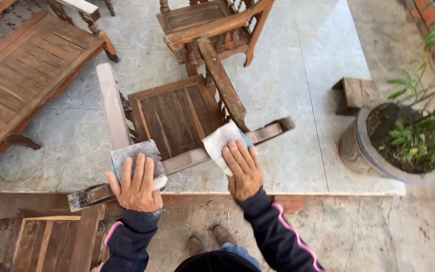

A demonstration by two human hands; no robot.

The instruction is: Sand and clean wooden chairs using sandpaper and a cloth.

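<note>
A worn wooden armchair (177, 113) stands below me, its top back rail (187, 158) running left to right under both hands. My left hand (137, 184) lies flat on a grey sanding pad (134, 153) pressed onto the rail's left part. My right hand (242, 168) presses a white sanding pad (220, 141) onto the rail's right part. Both sleeves are dark blue with pink trim.
A wooden bench (21, 80) stands at the left and a second armchair (212, 27) behind the first. A potted plant (404, 138) and a small wooden stool (356, 93) are at the right. Another chair (51, 242) sits at the lower left. My shoes (210, 239) stand on the concrete step.
</note>
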